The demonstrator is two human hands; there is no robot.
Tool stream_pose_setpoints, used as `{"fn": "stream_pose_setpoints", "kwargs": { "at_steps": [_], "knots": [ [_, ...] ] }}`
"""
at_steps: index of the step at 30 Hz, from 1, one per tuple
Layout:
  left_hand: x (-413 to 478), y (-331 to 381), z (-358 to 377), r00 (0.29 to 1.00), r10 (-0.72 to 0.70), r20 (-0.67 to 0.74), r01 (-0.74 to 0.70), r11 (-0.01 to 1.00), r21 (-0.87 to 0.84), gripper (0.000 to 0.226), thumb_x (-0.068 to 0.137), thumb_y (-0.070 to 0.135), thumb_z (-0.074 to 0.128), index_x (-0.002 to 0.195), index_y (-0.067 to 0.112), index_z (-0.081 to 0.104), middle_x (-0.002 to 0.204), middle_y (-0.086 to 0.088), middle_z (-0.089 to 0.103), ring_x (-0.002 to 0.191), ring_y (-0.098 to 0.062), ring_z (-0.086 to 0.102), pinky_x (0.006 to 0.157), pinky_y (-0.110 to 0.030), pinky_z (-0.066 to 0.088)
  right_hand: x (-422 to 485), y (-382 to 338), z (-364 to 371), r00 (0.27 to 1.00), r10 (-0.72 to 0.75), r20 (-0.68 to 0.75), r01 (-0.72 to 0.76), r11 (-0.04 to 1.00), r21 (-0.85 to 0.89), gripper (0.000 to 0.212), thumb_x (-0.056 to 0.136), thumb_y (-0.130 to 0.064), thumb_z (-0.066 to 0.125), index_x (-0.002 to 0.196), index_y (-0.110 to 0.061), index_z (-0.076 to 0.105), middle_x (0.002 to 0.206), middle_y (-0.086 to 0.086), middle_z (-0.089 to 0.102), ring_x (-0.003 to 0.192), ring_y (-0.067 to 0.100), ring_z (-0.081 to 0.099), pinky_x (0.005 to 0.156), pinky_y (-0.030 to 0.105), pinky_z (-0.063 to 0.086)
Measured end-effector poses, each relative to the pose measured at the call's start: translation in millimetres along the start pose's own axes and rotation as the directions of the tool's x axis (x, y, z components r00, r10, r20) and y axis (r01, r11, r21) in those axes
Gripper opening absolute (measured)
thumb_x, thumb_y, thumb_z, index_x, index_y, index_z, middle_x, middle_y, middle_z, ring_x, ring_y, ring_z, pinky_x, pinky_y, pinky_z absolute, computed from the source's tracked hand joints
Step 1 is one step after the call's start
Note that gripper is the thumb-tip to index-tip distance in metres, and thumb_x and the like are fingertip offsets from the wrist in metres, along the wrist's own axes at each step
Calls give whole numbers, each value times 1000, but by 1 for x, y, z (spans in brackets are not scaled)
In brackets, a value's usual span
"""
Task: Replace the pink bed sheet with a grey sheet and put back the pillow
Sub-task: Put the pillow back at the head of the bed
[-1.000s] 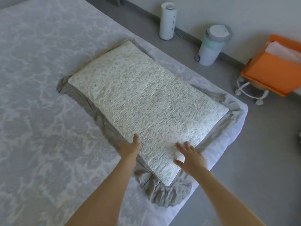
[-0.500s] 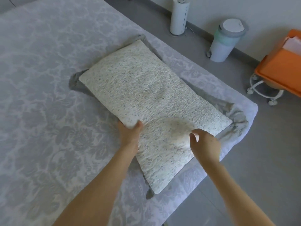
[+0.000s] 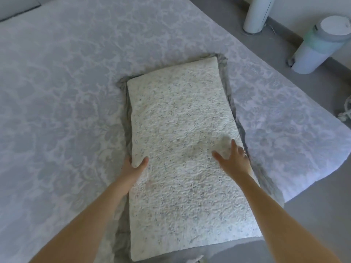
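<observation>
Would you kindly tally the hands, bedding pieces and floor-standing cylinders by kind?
Hands: 2, left hand, right hand
Pillows: 1, white speckled pillow
Cloths: 1, plain grey cloth
Sheets: 1, grey floral-patterned bed sheet
Floor cylinders: 2, tall white tower, white grey-lidded bin
Total: 7

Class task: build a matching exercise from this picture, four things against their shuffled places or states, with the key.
1 pillow
2 left hand
3 right hand
4 white bin

a stands on the floor
b rests flat on the pillow, fingers spread
c lies on the grey sheet
d grips the pillow's edge

Pairs: 1-c, 2-d, 3-b, 4-a
</observation>
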State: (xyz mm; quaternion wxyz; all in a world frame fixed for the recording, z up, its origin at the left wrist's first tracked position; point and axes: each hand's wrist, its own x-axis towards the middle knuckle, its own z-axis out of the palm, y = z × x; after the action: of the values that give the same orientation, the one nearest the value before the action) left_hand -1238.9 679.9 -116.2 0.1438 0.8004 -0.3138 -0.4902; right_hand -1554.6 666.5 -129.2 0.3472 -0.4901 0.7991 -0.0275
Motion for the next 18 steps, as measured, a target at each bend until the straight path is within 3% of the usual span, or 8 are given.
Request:
{"fn": "stream_pose_setpoints", "kwargs": {
  "at_steps": [2,4,6,9,12,15,18],
  "knots": [
    [17,13,14,995,65,-79,-74,989,-129,107,65,72,57,149,20,18,152,-1,29,137,-24,32,112,-36,28,24,-7,-2,999,28,-40,-24,995,98,100,76,-74,49,151,-27,2,156,11,19,139,36,25,109,51,26],
    [32,28,29,971,130,-202,-177,955,-238,83,81,55,61,146,16,28,146,-1,39,133,-22,38,101,-25,31,44,-16,-5,998,39,-42,-32,985,167,104,74,-76,50,151,-29,-3,156,11,19,138,37,28,107,51,27],
    [34,38,39,930,141,-341,-240,933,-269,74,83,50,63,142,15,35,134,0,49,125,-23,47,95,-25,37,52,-25,-4,999,25,-40,-18,986,165,108,72,-77,52,149,-33,-9,151,13,32,132,36,38,102,47,35],
    [25,42,41,885,152,-439,-292,917,-271,70,78,57,66,132,18,43,113,9,53,106,-15,55,89,-32,48,39,-40,-3,993,24,-114,-7,990,143,110,73,-74,57,150,-32,-9,130,14,54,112,34,56,82,38,43],
    [1,47,28,858,190,-477,-335,912,-238,66,72,63,67,122,22,51,106,11,59,98,-15,60,85,-37,53,10,-54,-15,981,-5,-195,21,997,80,107,78,-65,59,151,-24,-7,117,11,61,100,31,61,67,32,43],
    [-35,50,3,835,226,-502,-355,918,-176,63,74,61,67,121,22,54,103,13,57,97,-14,59,78,-31,48,-32,-66,-29,976,-35,-214,36,999,2,98,82,-61,58,152,-19,3,118,9,61,102,30,60,66,32,41],
    [-74,43,-33,811,239,-535,-327,942,-74,62,75,64,63,121,22,56,100,13,57,94,-14,58,79,-32,46,-79,-78,-30,971,-71,-229,58,996,-63,87,84,-60,56,149,-19,16,123,9,60,107,31,59,76,36,47]
  ]
}}
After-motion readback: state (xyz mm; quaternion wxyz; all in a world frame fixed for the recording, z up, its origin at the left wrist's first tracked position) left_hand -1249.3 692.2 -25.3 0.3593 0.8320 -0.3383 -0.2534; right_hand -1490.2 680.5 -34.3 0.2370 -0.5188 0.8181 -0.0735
